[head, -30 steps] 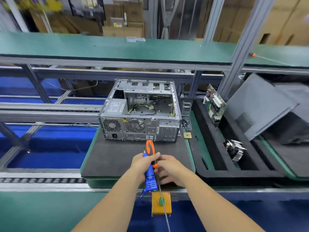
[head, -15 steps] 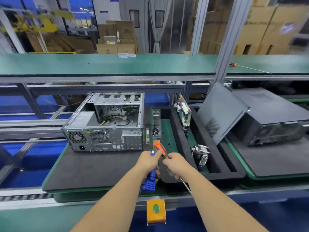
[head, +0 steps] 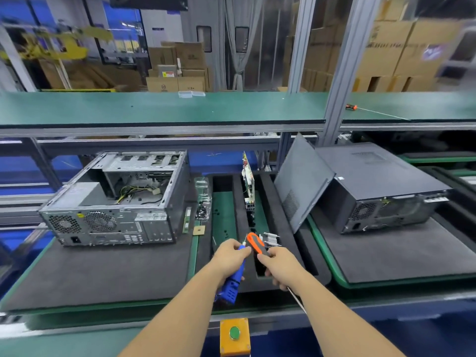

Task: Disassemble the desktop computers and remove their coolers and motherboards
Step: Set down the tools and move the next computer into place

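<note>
An opened silver desktop case lies on the left black mat, its inside stripped down to loose cables. A closed black desktop sits on the right mat, with a loose side panel leaning on it. A motherboard stands upright in the black foam tray, and a finned cooler lies there too. My left hand grips a blue electric screwdriver. My right hand holds an orange-handled screwdriver, shaft pointing back under my wrist.
A clear box of screws and a RAM stick sit between the silver case and the tray. An orange button box is mounted on the front edge. A green shelf runs overhead with another screwdriver on it.
The view has swung right, bringing the black desktop fully into sight. Both hands, still holding their screwdrivers, now hover over the foam tray instead of the left mat.
</note>
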Action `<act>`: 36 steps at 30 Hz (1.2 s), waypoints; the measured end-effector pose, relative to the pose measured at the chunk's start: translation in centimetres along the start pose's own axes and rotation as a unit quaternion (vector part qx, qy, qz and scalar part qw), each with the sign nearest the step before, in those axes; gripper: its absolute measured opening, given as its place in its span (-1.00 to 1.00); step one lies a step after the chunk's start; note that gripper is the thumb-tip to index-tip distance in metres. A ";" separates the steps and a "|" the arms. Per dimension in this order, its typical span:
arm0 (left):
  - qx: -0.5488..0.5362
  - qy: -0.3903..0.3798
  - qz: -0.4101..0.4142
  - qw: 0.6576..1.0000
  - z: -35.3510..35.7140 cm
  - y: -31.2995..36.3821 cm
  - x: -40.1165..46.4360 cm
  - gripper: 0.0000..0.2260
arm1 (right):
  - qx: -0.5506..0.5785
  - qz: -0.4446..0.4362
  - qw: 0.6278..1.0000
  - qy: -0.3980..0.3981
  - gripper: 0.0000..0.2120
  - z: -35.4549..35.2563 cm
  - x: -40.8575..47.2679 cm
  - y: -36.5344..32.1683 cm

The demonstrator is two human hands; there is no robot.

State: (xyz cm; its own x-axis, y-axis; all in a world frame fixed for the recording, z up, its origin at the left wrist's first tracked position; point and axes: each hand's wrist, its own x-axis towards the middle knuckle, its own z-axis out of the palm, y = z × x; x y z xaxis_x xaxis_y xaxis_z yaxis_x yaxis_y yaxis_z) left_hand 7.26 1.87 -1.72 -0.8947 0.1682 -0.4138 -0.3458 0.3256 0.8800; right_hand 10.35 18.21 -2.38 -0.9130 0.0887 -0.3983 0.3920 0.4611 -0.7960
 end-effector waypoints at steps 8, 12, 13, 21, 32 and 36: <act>0.039 -0.016 0.017 0.999 0.4 0.7 0.0 -0.90 | 0.016 0.002 1.000 0.003 -0.80 -1.0 0.1 0.9; 0.048 -0.008 0.010 0.999 0.5 0.4 0.2 -0.87 | -0.019 -0.001 1.000 0.012 -0.81 -1.8 0.3 1.3; 0.050 -0.009 0.008 0.999 0.5 0.4 0.2 -0.87 | -0.027 -0.004 1.000 0.014 -0.81 -1.8 0.3 1.4; 0.067 -0.021 0.010 0.997 0.9 0.2 0.0 -0.88 | -0.037 0.008 0.999 0.014 -0.74 -1.3 0.9 3.1; 0.099 -0.009 0.035 0.994 -0.1 -0.4 0.0 -0.73 | -0.054 0.011 0.998 0.004 -0.81 -1.3 1.0 2.9; 0.056 0.001 0.021 0.998 -0.3 -0.4 -0.1 -0.73 | -0.064 0.010 0.998 -0.005 -0.76 -0.8 1.0 2.7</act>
State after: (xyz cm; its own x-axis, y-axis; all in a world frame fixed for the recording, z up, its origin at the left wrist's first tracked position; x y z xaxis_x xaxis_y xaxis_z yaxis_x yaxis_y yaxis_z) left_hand 7.35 1.40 -1.96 -0.9081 0.1821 -0.3771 -0.2745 0.4212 0.8644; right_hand 10.35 20.23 -4.55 -0.9041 0.0907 -0.4176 0.3913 0.5685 -0.7237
